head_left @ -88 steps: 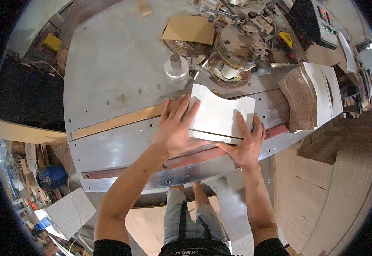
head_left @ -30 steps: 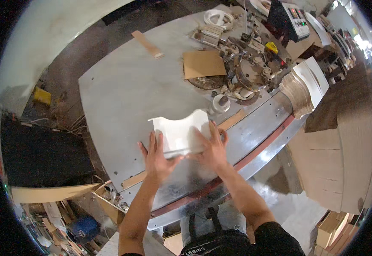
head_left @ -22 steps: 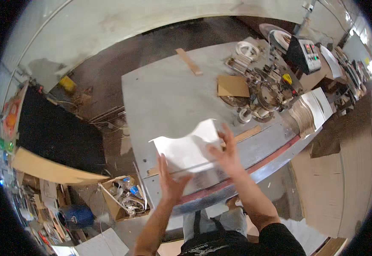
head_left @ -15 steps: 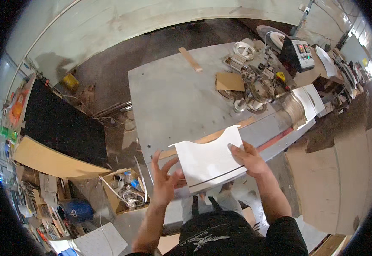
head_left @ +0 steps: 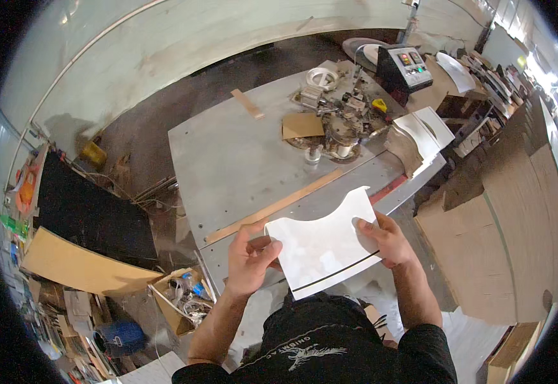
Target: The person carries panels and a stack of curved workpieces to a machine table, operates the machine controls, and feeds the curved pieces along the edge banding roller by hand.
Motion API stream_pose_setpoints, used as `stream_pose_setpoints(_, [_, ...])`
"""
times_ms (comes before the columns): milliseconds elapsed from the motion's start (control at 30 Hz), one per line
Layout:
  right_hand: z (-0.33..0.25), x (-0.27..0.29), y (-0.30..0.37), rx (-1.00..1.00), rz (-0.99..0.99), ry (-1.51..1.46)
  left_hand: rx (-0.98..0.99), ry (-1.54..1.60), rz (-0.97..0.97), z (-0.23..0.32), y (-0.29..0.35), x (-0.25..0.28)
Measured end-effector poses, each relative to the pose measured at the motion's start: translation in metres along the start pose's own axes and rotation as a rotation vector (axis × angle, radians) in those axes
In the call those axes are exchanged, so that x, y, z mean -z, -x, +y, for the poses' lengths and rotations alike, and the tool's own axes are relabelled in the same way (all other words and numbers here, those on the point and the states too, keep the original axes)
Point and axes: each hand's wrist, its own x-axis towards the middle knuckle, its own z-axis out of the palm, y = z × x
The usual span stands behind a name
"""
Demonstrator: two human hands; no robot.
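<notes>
white panel (head_left: 320, 249) is held between black shirt (head_left: 272, 336) and the near edge of the counter (head_left: 228, 173). the grip pinches at both sides, left hand (head_left: 248, 261) and right hand (head_left: 391, 243) with thumbs on top. its curved edge looks already shaped; whether anything is left to do cannot be told. open metal stretches past the wooden strip (head_left: 275, 206), with stacked pieces (head_left: 423, 133) crowding the right end.

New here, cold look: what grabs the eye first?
The bright, scoop-edged white panel, at centre, held between the left grip and right grip. Next, the lit-up black control box, upper right. Then the white-topped stack on the right end of the grey table.
</notes>
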Motion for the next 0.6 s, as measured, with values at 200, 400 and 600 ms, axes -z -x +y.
stream_pose_setpoints(200, [0.007,0.010,0.005,0.243,0.111,0.025,-0.060,0.097,0.070,-0.007,-0.014,-0.031])
stream_pose_setpoints(400, [0.028,-0.035,0.014,1.021,0.171,0.654,-0.209,-0.138,-0.013,-0.035,0.000,-0.083])
stream_pose_setpoints(600, [0.017,-0.005,0.005,1.177,-0.143,0.813,0.124,0.597,0.157,-0.021,-0.015,-0.083])
